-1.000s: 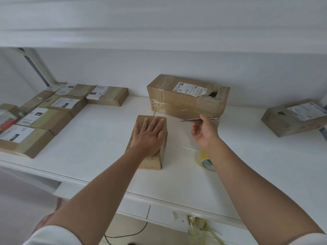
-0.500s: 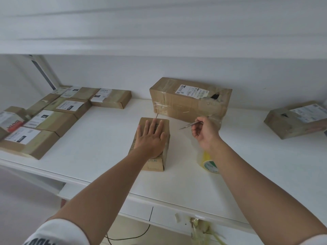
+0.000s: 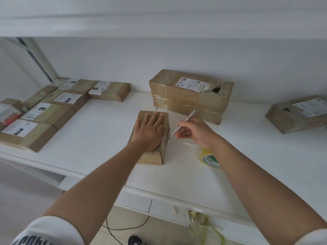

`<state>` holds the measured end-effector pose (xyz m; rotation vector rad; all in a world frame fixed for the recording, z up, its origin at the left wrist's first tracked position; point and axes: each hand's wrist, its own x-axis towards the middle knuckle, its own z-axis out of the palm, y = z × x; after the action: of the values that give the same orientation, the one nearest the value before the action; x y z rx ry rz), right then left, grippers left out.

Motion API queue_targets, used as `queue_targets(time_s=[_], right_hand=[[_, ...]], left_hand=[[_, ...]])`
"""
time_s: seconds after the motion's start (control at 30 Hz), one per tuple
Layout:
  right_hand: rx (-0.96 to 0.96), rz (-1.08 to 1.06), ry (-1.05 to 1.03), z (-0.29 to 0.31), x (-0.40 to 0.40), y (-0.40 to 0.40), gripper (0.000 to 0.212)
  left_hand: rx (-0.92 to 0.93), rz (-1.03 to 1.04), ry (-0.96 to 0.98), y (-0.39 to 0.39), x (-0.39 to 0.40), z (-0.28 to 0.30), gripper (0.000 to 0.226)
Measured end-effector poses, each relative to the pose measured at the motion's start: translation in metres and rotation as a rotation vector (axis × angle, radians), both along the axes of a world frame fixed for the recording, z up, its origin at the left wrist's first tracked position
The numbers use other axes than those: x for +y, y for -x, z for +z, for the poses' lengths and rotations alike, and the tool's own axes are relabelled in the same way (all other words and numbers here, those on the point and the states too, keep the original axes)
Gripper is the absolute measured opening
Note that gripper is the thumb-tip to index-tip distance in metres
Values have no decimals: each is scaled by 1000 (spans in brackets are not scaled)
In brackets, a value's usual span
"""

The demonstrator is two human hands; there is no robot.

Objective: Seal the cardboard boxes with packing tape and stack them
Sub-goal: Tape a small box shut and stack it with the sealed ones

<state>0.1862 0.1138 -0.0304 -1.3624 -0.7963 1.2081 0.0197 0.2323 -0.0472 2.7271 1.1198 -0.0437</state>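
- The small brown cardboard box [image 3: 150, 138] sits mid-table, in front of the large taped carton [image 3: 191, 96].
- My left hand [image 3: 148, 131] presses flat on its top, fingers straight.
- My right hand [image 3: 196, 131] pinches a slim silver blade [image 3: 184, 123], its tip at the box's right edge.
- I judge this the tape-cutting step; next I slice cleanly, then stack.
- The yellowish tape roll [image 3: 209, 159] lies beside my right wrist.

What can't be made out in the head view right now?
- Top of the small brown cardboard box: mostly hidden under the flat left hand, so the seam does not show.
- Slim silver tool in the right hand: its tip at the box edge is too small to identify.
- Yellow packing tape roll: partly hidden behind the right forearm.
- White shipping labels: print too small to read.
- Brown box at the right edge: cut off by the frame.
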Motion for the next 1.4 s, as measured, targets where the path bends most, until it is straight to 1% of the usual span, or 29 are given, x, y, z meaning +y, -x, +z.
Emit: queue_targets(time_s=[0.23, 0.67, 0.9, 1.4], right_hand=[[-92, 29, -12, -2, -1, 3, 23], [-179, 76, -13, -1, -5, 4, 24], [-188, 86, -8, 0, -5, 5, 24], [-222, 80, 10, -3, -3, 4, 15]], left_hand=[[-21, 14, 1, 0, -1, -1, 54], [-7, 17, -9, -1, -3, 0, 54], [-8, 21, -8, -2, -2, -1, 55], [-3, 14, -14, -2, -3, -2, 54]])
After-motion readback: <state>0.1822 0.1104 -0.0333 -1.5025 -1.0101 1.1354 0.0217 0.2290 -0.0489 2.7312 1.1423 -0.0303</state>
